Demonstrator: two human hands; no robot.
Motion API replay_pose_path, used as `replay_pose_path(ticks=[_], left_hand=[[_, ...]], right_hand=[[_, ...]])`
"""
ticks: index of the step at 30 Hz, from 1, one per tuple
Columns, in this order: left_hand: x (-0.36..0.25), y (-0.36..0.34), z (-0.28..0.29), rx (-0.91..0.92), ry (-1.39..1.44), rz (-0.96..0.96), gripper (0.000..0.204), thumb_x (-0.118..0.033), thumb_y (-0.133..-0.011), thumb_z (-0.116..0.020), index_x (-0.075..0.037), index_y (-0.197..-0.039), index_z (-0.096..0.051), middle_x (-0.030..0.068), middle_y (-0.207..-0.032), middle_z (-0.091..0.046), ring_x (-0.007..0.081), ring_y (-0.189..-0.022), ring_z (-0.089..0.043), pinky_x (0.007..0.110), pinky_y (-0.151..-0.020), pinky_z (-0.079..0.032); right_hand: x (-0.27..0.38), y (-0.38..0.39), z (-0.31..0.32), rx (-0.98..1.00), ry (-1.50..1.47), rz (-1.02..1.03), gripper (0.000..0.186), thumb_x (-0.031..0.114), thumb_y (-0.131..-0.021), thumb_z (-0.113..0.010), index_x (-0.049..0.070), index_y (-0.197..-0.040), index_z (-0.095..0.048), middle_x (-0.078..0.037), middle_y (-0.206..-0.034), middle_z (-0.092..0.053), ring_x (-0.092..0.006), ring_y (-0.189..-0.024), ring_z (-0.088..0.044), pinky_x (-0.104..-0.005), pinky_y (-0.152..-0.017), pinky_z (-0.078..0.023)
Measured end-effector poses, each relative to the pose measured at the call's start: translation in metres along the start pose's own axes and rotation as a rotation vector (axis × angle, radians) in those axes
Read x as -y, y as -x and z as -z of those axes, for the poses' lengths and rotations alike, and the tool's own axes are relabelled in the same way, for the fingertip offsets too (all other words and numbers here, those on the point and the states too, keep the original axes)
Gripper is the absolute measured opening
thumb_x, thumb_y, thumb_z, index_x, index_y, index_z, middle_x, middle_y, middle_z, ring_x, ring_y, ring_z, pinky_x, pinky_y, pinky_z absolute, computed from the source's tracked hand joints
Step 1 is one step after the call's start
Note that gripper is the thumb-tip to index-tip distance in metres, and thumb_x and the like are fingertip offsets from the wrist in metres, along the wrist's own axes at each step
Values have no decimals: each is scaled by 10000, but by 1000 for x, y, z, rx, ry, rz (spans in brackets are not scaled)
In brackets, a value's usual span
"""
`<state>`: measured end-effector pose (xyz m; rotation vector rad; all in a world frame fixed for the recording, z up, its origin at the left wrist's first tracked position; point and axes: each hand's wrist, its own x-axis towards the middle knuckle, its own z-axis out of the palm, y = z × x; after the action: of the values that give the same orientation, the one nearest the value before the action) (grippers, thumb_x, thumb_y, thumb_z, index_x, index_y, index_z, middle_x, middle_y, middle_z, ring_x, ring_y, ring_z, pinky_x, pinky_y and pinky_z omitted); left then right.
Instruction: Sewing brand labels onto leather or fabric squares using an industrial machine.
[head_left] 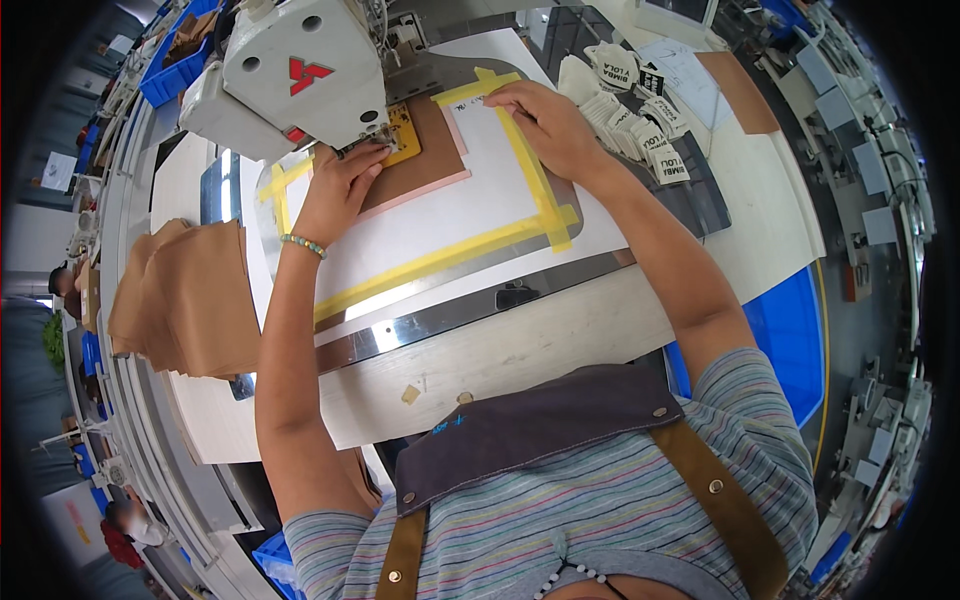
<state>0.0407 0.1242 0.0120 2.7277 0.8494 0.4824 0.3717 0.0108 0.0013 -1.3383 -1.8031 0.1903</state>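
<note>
A brown flat piece point(430, 165) with pink edges lies on a white sheet framed by yellow tape point(440, 257), under the head of a white sewing machine point(305, 75). My left hand point(340, 190), with a beaded bracelet at its wrist, rests on the brown piece's left part. Its thumb and forefinger reach close to the needle area and the yellow plate point(403, 135); the machine head partly covers the other fingers. On the sheet's right side lies my right hand point(550, 125), fingers loosely bent, fingertips touching the taped top edge, holding nothing I can see.
Brown sheets point(190, 295) are stacked at the left. White printed labels point(625, 125) lie in a pile on a dark plate at the right. A blue bin point(780, 340) stands below the table's right edge. Another blue bin point(180, 70) holds brown pieces beyond the machine.
</note>
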Motion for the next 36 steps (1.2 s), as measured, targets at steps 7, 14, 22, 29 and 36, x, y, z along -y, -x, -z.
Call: replay_pose_path(ticks=[7,14,22,29,36], left_hand=[[25,1,-13,-61,134,122,317,-128,-1046,-585,-103,-1327,-730,159,-1357,-704,347,-1164,-592,390,-1060,-432],[44,25,-9,-383,14,257,299,-142,-1003,-644,21,-1241,-723,201,-1311,-694,365,-1296,-569,422,-1117,-455],[47,59,-31,-241,-466,285,584,-394,-1047,-588,-17,-1491,-544,212,-1529,-545,422,-1393,-500,527,-1145,-406],[-2,40,-25,-329,-381,244,356,-230,-1030,-637,-27,-1315,-704,203,-1320,-674,400,-1171,-627,484,-1012,-504],[-50,17,-11,-266,696,786,340,-154,-1032,-665,-21,-1341,-615,20,-821,-686,127,-723,-684,243,-580,-483]], right_hand=[[-2,0,0,-21,-16,46,272,54,-1027,-513,50,-1232,-692,-129,-1242,-694,-323,-1143,-658,-398,-991,-517],[-3,0,-3,-15,-14,42,245,28,-972,-556,47,-1171,-697,-120,-1141,-699,-319,-1076,-652,-409,-939,-532],[-1,1,-8,5,-9,69,250,17,-966,-555,53,-1171,-694,-116,-1123,-689,-311,-1052,-651,-408,-923,-532],[14,-1,4,66,-110,-8,287,54,-1032,-498,65,-1242,-693,-107,-1198,-714,-321,-1083,-674,-399,-953,-526],[51,5,-7,303,327,178,297,295,-958,-722,96,-1177,-721,-41,-1061,-672,-232,-949,-709,-393,-742,-577]])
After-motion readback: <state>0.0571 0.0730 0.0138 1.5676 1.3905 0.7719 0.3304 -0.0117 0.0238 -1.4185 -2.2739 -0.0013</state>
